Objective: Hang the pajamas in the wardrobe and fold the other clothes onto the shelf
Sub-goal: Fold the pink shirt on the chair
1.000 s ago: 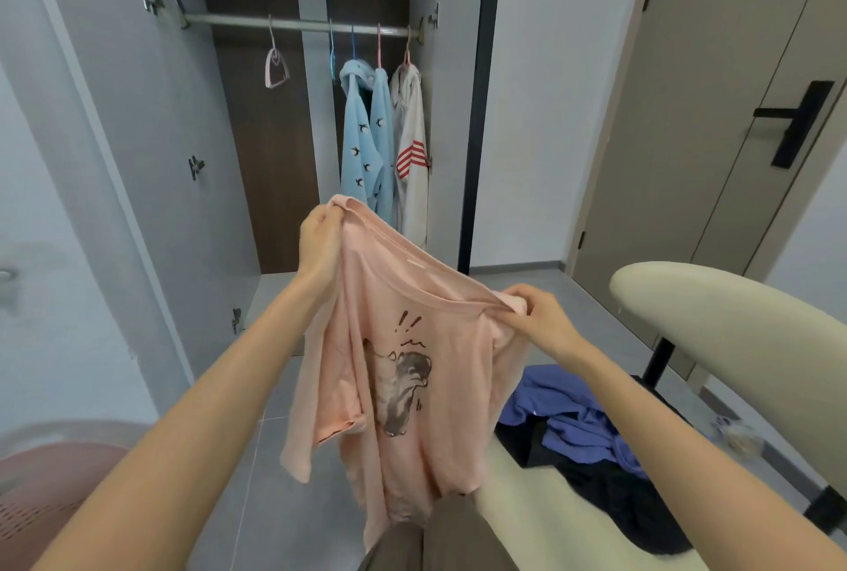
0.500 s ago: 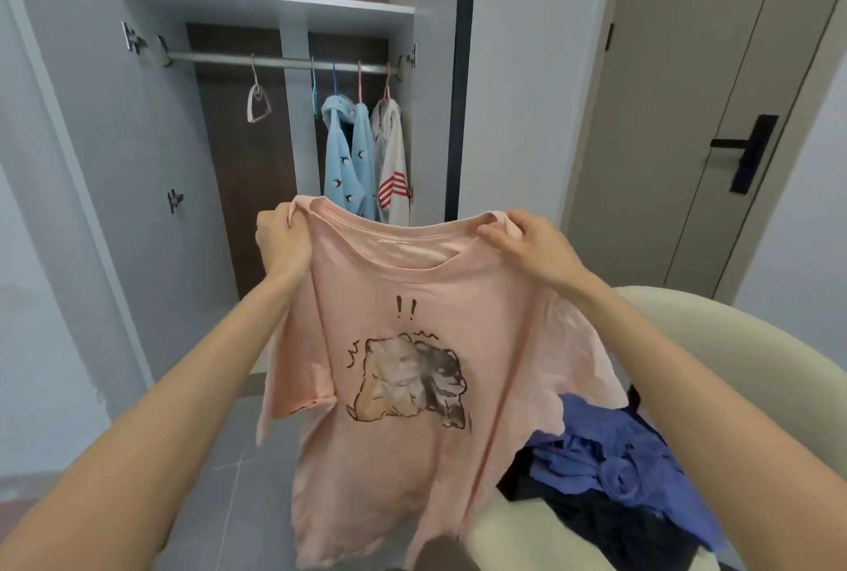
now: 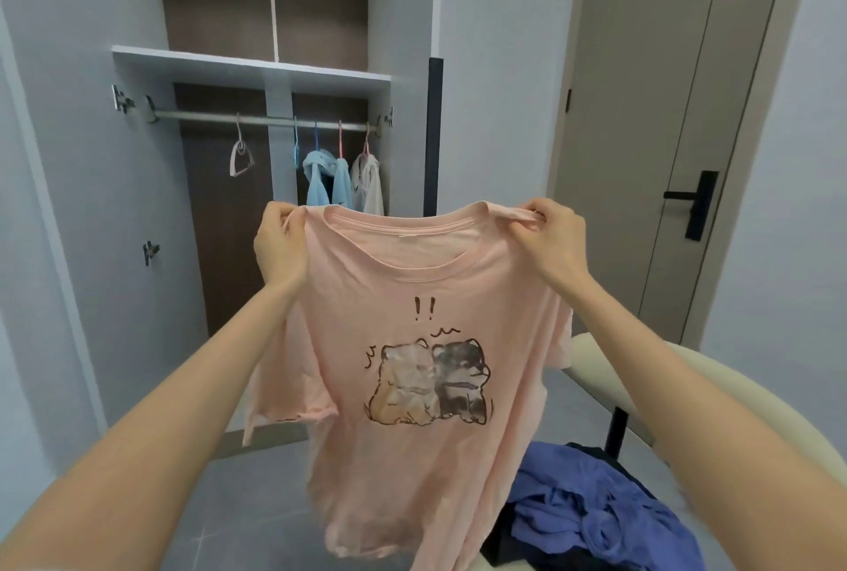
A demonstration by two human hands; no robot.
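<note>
Head view: pale pink cotton T-shirt with a cartoon print (image 3: pixel 426 341) held before the open white wardrobe (image 3: pixel 247 66). Left hand (image 3: pixel 279 245) and right hand (image 3: pixel 550 240) each have a grip pinching one shoulder, so the cloth hangs flat, probably for folding. Crumpled blue clothes (image 3: pixel 586 520) lie on the cream chair (image 3: pixel 596 364).

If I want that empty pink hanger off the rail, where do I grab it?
Grab the empty pink plastic hanger by its lower triangle part, reaching in from the front and below. Its hook curls over the silver metal rail, so probably lift up first. It hangs alone, left of the light blue garment, so nothing blocks you.
</note>
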